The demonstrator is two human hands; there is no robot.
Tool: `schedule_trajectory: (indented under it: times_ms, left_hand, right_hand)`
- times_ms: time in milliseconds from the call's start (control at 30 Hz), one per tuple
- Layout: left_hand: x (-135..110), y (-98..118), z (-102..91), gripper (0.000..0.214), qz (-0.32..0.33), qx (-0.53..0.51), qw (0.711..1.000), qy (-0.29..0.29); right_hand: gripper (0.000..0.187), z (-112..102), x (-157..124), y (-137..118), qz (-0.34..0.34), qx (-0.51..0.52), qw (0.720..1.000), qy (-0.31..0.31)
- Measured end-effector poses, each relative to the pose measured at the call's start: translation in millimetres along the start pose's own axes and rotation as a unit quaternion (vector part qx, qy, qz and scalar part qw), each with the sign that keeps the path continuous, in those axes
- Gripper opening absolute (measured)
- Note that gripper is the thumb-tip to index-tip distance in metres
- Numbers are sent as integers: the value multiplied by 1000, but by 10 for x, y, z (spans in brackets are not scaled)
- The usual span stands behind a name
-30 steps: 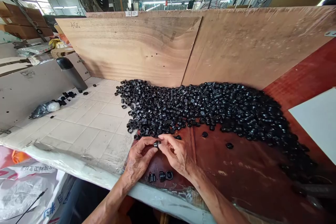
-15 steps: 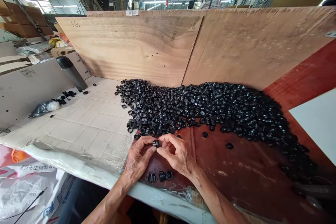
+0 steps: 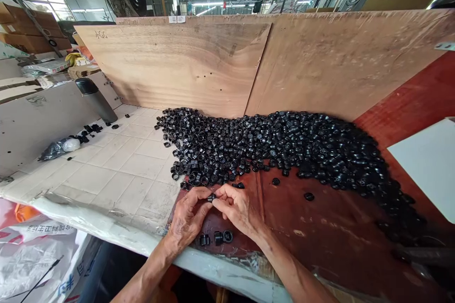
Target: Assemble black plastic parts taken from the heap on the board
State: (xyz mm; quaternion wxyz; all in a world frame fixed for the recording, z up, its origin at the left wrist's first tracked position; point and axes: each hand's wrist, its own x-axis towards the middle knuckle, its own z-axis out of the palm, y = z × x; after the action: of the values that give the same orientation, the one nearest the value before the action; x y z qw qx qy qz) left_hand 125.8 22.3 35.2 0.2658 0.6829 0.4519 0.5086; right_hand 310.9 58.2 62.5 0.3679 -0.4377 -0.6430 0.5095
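My left hand (image 3: 187, 220) and my right hand (image 3: 239, 209) meet at the near edge of the worktable, fingertips pinched together on one small black plastic ring (image 3: 211, 197). Both hands are closed on it. Three similar black pieces (image 3: 216, 238) lie on the red-brown surface just below my hands. A long heap of black plastic rings (image 3: 277, 147) stretches across the table beyond my fingers, nearest at the left end.
Plywood boards (image 3: 199, 64) stand upright behind the heap. A dark flask (image 3: 95, 99) lies tilted at the left, with a plastic bag (image 3: 57, 147) and loose black parts. A white sheet (image 3: 426, 165) sits at the right. Printed sacks (image 3: 31, 251) hang below the table's edge.
My fingers have closed tighter around the black ring and both hands have dipped slightly; nothing else has moved.
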Motion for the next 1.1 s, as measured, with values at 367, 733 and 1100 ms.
schedule_trajectory:
  times_ms: [367, 733, 1100]
  left_hand:
    - [26, 42, 60, 26, -125, 178, 976, -23]
    - [22, -169, 159, 19, -25, 280, 959, -36]
    - [72, -111, 114, 24, -39, 161, 986, -15]
  right_hand:
    - [25, -323, 67, 178, 10, -249, 967, 44]
    - [14, -120, 158, 468, -140, -357, 920, 84]
    - [12, -111, 138, 208, -60, -59, 995, 44]
